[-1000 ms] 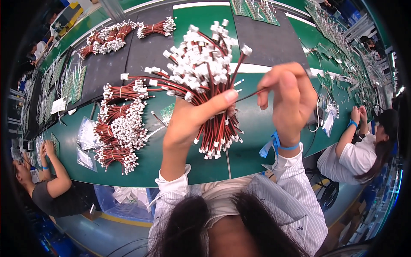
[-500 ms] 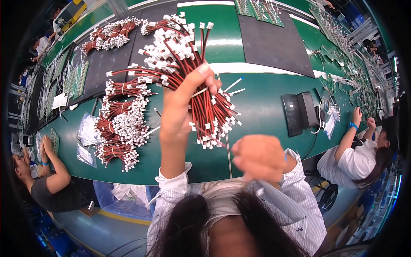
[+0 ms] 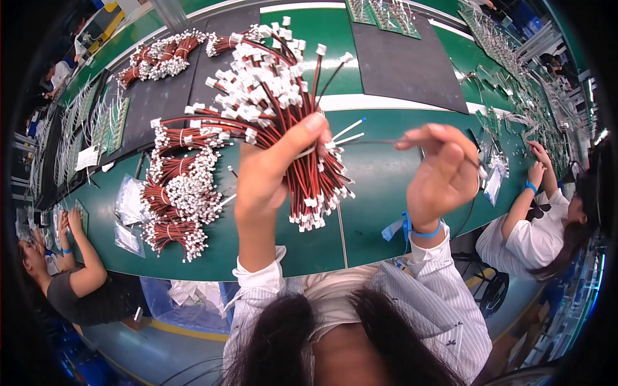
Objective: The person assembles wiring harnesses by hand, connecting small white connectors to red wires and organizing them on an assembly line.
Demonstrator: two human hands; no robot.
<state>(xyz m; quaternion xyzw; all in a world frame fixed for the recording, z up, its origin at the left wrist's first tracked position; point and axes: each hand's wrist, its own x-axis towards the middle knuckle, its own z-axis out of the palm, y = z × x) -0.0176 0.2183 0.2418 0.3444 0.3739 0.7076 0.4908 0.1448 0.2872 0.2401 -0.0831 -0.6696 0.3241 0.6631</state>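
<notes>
In my left hand (image 3: 273, 161) I grip a thick bundle of red and black connector cables (image 3: 302, 183), upright above the table. White plugs fan out at its top and bottom, and a pale band passes round it by my thumb. Off to its right, my right hand (image 3: 444, 170) is raised with fingers bent, pinching a thin dark cable (image 3: 373, 141) that stretches toward the bundle. A small white plug (image 3: 482, 172) shows at the outer side of that hand. Motion smears the fingertips. Whether the cable joins the bundle cannot be made out.
Several tied cable bundles (image 3: 170, 193) lie stacked left on the green table (image 3: 380, 238), beside clear plastic bags (image 3: 129, 199). Black mats (image 3: 412, 71) lie farther back. A black device (image 3: 444, 154) sits behind my right hand. Other people (image 3: 74, 276) work at both sides.
My right hand has swung right and up, away from the bundle's lower end, drawing a thin cable out to the side. My left hand still holds the bundle, nearly in place.
</notes>
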